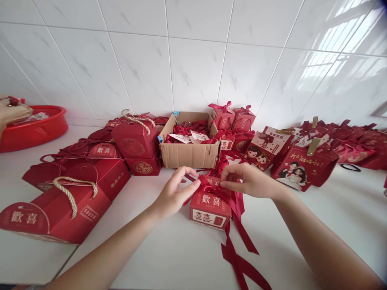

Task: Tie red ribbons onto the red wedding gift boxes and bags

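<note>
Small red gift box (210,209) between and just below both hands; left hand (173,195) and right hand (246,181) pinching its red ribbon (211,186) with narrow fingers.

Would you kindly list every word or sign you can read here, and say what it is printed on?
"歡喜": front of the small red box under both hands.
"囍": white band low on that box.
"歡喜": round flap of the large rope-handled box.
Gold writing on the bride-and-groom box: too blurred to read.
Cards in the cardboard box: too small.
</note>
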Motion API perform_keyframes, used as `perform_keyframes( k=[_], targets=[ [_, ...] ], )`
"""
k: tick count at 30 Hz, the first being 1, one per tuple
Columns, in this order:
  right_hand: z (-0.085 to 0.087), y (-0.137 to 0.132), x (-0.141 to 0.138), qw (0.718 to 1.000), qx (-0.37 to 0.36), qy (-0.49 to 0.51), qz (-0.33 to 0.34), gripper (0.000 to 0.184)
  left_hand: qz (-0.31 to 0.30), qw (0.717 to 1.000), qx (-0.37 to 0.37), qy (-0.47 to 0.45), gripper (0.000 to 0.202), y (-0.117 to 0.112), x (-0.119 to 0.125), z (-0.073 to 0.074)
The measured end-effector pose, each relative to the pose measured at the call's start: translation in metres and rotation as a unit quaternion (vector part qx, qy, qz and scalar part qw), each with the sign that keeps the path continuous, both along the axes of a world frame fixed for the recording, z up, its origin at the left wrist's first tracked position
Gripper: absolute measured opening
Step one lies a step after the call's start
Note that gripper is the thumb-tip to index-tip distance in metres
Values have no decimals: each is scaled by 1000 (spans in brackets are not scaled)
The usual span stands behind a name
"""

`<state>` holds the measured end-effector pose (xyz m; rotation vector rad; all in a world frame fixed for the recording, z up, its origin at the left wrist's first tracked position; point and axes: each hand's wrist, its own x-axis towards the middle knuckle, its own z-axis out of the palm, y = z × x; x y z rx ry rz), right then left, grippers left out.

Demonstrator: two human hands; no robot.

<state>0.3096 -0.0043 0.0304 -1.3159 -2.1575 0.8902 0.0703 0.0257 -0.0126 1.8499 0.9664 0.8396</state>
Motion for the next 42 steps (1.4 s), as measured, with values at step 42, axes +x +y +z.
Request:
perform_keyframes(
  k=[42],
  targets=[
    [7, -13, -4, 977, 133, -69, 151, 40, -51, 994, 98, 24, 23, -8, -4, 7]
  ],
)
